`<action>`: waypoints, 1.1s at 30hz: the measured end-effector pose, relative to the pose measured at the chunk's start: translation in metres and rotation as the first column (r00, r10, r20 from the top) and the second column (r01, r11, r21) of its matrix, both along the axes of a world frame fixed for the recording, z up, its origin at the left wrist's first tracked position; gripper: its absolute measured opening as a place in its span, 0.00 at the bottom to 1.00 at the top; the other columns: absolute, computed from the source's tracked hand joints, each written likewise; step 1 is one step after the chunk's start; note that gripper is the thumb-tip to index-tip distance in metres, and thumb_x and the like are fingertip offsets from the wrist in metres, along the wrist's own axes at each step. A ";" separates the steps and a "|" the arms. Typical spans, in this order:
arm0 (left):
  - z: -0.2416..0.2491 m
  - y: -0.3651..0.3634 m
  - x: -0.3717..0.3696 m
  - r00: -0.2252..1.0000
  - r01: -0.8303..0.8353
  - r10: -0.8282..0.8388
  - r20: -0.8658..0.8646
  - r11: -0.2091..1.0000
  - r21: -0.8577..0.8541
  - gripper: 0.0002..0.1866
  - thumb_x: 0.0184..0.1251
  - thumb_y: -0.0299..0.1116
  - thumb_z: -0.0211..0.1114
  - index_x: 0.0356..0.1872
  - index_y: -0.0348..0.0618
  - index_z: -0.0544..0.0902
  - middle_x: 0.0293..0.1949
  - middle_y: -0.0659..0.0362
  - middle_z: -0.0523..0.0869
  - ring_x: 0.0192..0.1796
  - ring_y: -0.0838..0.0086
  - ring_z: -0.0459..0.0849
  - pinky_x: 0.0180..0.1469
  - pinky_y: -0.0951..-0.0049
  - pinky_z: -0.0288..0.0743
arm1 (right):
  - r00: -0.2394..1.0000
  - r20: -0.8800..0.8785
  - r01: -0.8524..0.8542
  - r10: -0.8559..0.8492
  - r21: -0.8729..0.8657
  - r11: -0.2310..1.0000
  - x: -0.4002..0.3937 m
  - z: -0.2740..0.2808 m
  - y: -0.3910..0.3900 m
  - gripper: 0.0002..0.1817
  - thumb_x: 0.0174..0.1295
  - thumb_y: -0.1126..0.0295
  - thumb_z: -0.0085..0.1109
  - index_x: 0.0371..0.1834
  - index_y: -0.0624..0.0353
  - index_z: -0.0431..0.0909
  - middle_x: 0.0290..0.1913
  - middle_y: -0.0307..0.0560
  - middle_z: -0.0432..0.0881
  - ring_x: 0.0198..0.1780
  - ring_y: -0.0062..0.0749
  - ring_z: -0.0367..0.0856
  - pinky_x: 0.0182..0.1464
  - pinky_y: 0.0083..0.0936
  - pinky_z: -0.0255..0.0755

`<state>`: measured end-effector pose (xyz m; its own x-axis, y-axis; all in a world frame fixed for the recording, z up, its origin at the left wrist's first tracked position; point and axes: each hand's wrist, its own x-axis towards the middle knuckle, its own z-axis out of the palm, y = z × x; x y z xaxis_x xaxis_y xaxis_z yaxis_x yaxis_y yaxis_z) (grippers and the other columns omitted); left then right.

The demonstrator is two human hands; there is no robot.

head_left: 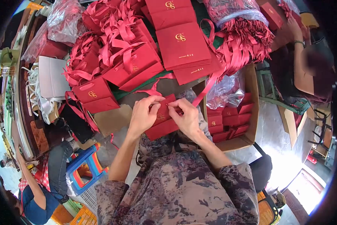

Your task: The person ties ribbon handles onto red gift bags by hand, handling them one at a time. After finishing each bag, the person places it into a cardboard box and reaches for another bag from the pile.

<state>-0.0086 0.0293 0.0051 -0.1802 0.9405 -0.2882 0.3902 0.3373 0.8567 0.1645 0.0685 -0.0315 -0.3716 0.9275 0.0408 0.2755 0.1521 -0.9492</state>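
A small red paper gift bag (161, 127) with a gold emblem is tilted in front of me above my lap. My left hand (144, 114) is closed on its left upper part, thumb and fingers pinched together. At the upper right edge of the bag, the fingertips of my right hand (185, 115) are pinched together. A red ribbon (152, 90) rises just beyond my left hand. Another ribbon strand (207, 87) runs from beside my right hand up to the ribbon bundle. The exact spot under my fingertips is partly hidden.
Finished-looking red bags with ribbons (134, 62) pile at the back left. Flat red bags (183, 48) are stacked ahead, beside a ribbon bundle (243, 48). A cardboard box (253, 108) of red bags stands at right. Co-workers' arms (299, 60) show at both sides.
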 end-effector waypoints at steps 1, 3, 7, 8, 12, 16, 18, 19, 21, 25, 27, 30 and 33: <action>-0.001 -0.001 0.001 0.999 0.001 0.001 -0.040 0.999 0.038 0.12 0.66 0.21 0.62 0.49 0.36 0.87 0.43 0.48 0.91 0.46 0.63 0.90 0.53 0.67 0.80 | 0.999 0.052 -0.009 0.007 0.030 0.999 -0.001 0.006 0.002 0.06 0.57 0.77 0.68 0.38 0.61 0.83 0.35 0.51 0.84 0.32 0.42 0.86 0.35 0.31 0.79; 0.001 -0.004 0.006 0.997 0.002 0.004 -0.080 0.997 0.074 0.12 0.66 0.21 0.62 0.48 0.37 0.87 0.42 0.49 0.91 0.43 0.63 0.90 0.50 0.65 0.80 | 0.994 0.105 -0.021 0.014 0.059 0.998 -0.003 0.012 0.005 0.07 0.56 0.77 0.68 0.37 0.62 0.83 0.34 0.51 0.84 0.32 0.45 0.85 0.35 0.33 0.78; 0.018 -0.007 0.018 0.927 0.050 0.014 -0.376 0.986 0.158 0.11 0.65 0.25 0.64 0.46 0.44 0.89 0.37 0.52 0.90 0.36 0.61 0.83 0.45 0.63 0.73 | 0.992 0.124 -0.026 0.034 -0.068 0.997 -0.006 0.021 0.010 0.06 0.55 0.76 0.67 0.33 0.62 0.80 0.32 0.53 0.84 0.33 0.47 0.86 0.35 0.35 0.78; 0.019 -0.007 0.018 0.914 0.058 0.027 -0.405 0.979 0.196 0.11 0.65 0.26 0.65 0.46 0.46 0.90 0.35 0.53 0.89 0.35 0.60 0.81 0.45 0.63 0.71 | 0.993 0.114 -0.019 0.032 -0.113 0.993 -0.007 0.024 0.011 0.06 0.55 0.76 0.67 0.33 0.62 0.80 0.31 0.53 0.84 0.34 0.47 0.86 0.36 0.36 0.78; 0.016 -0.011 0.021 0.920 0.032 0.051 -0.390 0.979 0.203 0.11 0.65 0.26 0.65 0.45 0.49 0.90 0.36 0.53 0.90 0.38 0.61 0.81 0.48 0.64 0.70 | 0.996 0.085 -0.018 0.029 -0.124 0.992 -0.012 0.026 0.006 0.07 0.56 0.76 0.68 0.35 0.62 0.79 0.31 0.53 0.85 0.34 0.46 0.87 0.36 0.35 0.79; 0.011 -0.011 0.014 0.957 0.011 0.039 -0.289 0.985 0.170 0.08 0.64 0.30 0.69 0.43 0.48 0.90 0.36 0.57 0.90 0.40 0.63 0.83 0.49 0.65 0.70 | 0.999 -0.014 -0.040 0.039 -0.098 0.994 -0.004 0.020 0.001 0.08 0.60 0.78 0.67 0.41 0.62 0.80 0.34 0.52 0.85 0.35 0.46 0.87 0.37 0.33 0.79; 0.009 -0.012 0.013 0.972 0.001 0.037 -0.230 0.987 0.163 0.08 0.63 0.33 0.72 0.42 0.48 0.89 0.36 0.58 0.90 0.41 0.64 0.83 0.49 0.65 0.70 | 0.990 -0.007 -0.139 0.139 -0.056 0.989 0.007 0.023 0.006 0.09 0.61 0.79 0.66 0.43 0.62 0.81 0.35 0.52 0.85 0.36 0.46 0.87 0.37 0.33 0.79; 0.009 -0.012 0.014 0.964 0.011 0.040 -0.264 0.982 0.189 0.09 0.60 0.35 0.74 0.41 0.49 0.89 0.36 0.59 0.91 0.41 0.65 0.83 0.51 0.66 0.69 | 0.984 0.024 -0.176 0.176 0.020 0.984 0.012 0.028 0.010 0.09 0.61 0.80 0.65 0.44 0.62 0.81 0.37 0.52 0.84 0.37 0.46 0.87 0.38 0.32 0.79; 0.008 -0.013 0.019 0.954 0.016 0.051 -0.294 0.975 0.221 0.10 0.58 0.37 0.76 0.40 0.49 0.89 0.36 0.60 0.91 0.42 0.66 0.83 0.52 0.67 0.69 | 0.977 0.036 -0.214 0.211 0.114 0.970 0.021 0.033 0.022 0.09 0.62 0.81 0.63 0.45 0.62 0.83 0.40 0.51 0.83 0.41 0.45 0.85 0.40 0.33 0.78; 0.002 -0.018 0.038 0.918 0.038 0.094 -0.384 0.946 0.323 0.10 0.53 0.36 0.79 0.36 0.52 0.89 0.34 0.63 0.90 0.40 0.69 0.82 0.49 0.67 0.67 | 0.946 0.044 -0.324 0.321 0.153 0.934 0.023 0.042 0.051 0.09 0.63 0.80 0.61 0.44 0.60 0.84 0.39 0.49 0.82 0.43 0.47 0.83 0.44 0.36 0.77; -0.006 -0.021 0.047 0.896 0.085 0.140 -0.421 0.877 0.473 0.08 0.51 0.33 0.78 0.34 0.53 0.89 0.31 0.66 0.86 0.37 0.70 0.81 0.45 0.67 0.66 | 0.863 0.117 -0.505 0.492 0.151 0.850 0.021 0.042 0.064 0.08 0.63 0.79 0.61 0.44 0.59 0.84 0.39 0.49 0.81 0.44 0.47 0.83 0.45 0.37 0.76; -0.012 -0.031 0.051 0.880 0.167 0.132 -0.456 0.813 0.558 0.07 0.52 0.31 0.76 0.34 0.53 0.89 0.30 0.67 0.84 0.36 0.71 0.80 0.44 0.68 0.67 | 0.690 0.225 -0.715 0.687 0.070 0.695 0.021 0.038 0.076 0.07 0.64 0.74 0.60 0.43 0.59 0.85 0.40 0.48 0.80 0.48 0.47 0.81 0.50 0.40 0.74; -0.011 -0.037 0.049 0.864 0.209 0.130 -0.486 0.786 0.582 0.07 0.52 0.31 0.75 0.34 0.52 0.90 0.31 0.67 0.84 0.36 0.72 0.80 0.43 0.67 0.67 | 0.522 0.270 -0.844 0.809 0.027 0.535 0.023 0.039 0.082 0.08 0.64 0.72 0.60 0.43 0.58 0.85 0.41 0.49 0.80 0.49 0.48 0.81 0.52 0.39 0.74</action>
